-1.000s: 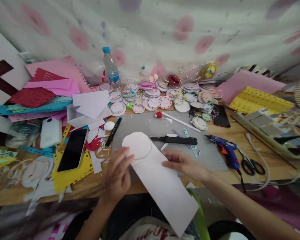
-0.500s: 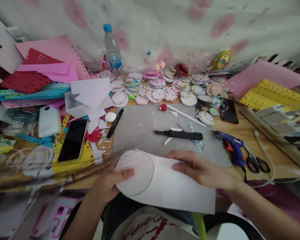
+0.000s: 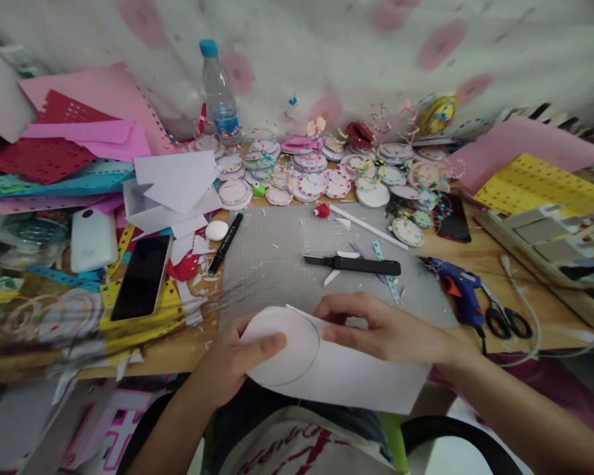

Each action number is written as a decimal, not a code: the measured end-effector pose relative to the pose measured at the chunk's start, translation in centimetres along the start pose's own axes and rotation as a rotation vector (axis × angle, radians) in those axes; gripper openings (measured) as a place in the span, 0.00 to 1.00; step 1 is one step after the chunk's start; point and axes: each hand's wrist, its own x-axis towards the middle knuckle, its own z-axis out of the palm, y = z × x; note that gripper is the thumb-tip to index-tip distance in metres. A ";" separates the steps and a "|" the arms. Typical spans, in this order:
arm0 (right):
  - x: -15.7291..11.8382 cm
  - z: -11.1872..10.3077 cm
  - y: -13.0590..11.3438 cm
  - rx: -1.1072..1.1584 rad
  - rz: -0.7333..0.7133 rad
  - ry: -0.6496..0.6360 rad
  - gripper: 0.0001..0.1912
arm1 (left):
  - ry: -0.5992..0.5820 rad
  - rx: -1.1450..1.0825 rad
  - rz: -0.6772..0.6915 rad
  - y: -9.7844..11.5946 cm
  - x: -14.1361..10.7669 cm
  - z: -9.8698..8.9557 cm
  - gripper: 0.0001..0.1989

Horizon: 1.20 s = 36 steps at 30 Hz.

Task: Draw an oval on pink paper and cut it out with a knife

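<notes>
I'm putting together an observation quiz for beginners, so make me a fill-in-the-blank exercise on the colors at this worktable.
The paper held by the left hand and right hand is ____.
The cap on the plastic bottle is ____.
The mat under the knife is ____.
The scissors beside the glue gun have ____ handles.

Missing words: white; blue; gray; black.

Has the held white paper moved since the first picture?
Yes, toward the person: the circled end of the white paper, earlier level with the black utility knife, is now over the near edge of the grey cutting mat.
</notes>
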 end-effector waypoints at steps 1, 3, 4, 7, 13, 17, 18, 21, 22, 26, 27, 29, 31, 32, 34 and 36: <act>0.3 0.1 -0.1 0.038 -0.008 -0.030 0.18 | -0.032 -0.001 -0.011 0.0 0.0 0.1 0.17; 0.8 0.4 0.0 0.124 -0.012 -0.061 0.21 | -0.085 -0.044 -0.028 0.0 0.2 0.1 0.17; 1.0 0.5 0.1 0.169 -0.010 -0.070 0.22 | -0.104 -0.069 -0.037 -0.1 0.2 0.1 0.17; 1.0 0.8 0.5 0.281 -0.014 -0.076 0.22 | -0.132 -0.119 -0.059 -0.6 0.5 -0.3 0.17; 0.9 1.2 0.7 0.394 -0.045 -0.063 0.19 | -0.159 -0.164 -0.073 -1.4 0.7 -0.5 0.18; 1.2 2.0 1.1 0.481 -0.085 -0.072 0.18 | -0.150 -0.203 -0.112 -2.0 0.8 -0.4 0.23; 1.3 2.2 1.3 0.512 -0.095 -0.067 0.18 | -0.140 -0.221 -0.132 -2.1 0.8 -0.4 0.24; 1.7 2.7 1.8 0.553 -0.108 -0.033 0.18 | -0.110 -0.259 -0.156 -2.2 0.9 -0.6 0.24; 1.9 2.8 1.8 0.543 -0.104 -0.025 0.18 | -0.102 -0.260 -0.149 -2.2 0.9 -0.7 0.24; 2.0 2.7 1.5 0.499 -0.076 -0.023 0.19 | -0.136 -0.242 -0.124 -2.0 1.1 -0.8 0.19; 1.9 2.7 1.5 0.501 -0.071 -0.025 0.19 | -0.167 -0.237 -0.127 -2.0 1.1 -0.8 0.18; 1.7 3.0 1.7 0.514 -0.069 -0.035 0.19 | -0.241 -0.236 -0.145 -2.1 1.0 -1.1 0.17; 1.3 3.2 2.7 0.541 -0.058 -0.023 0.20 | -0.275 -0.283 -0.094 -2.0 0.5 -2.2 0.14; 1.1 3.4 3.4 0.563 -0.043 0.012 0.20 | -0.257 -0.324 -0.016 -1.9 0.2 -3.1 0.13; 0.7 3.5 4.9 0.620 -0.002 0.130 0.20 | -0.155 -0.414 0.226 -1.4 -0.4 -5.2 0.10; 0.3 3.4 6.1 0.632 0.041 0.232 0.19 | -0.050 -0.452 0.348 -0.6 -0.7 -6.9 0.06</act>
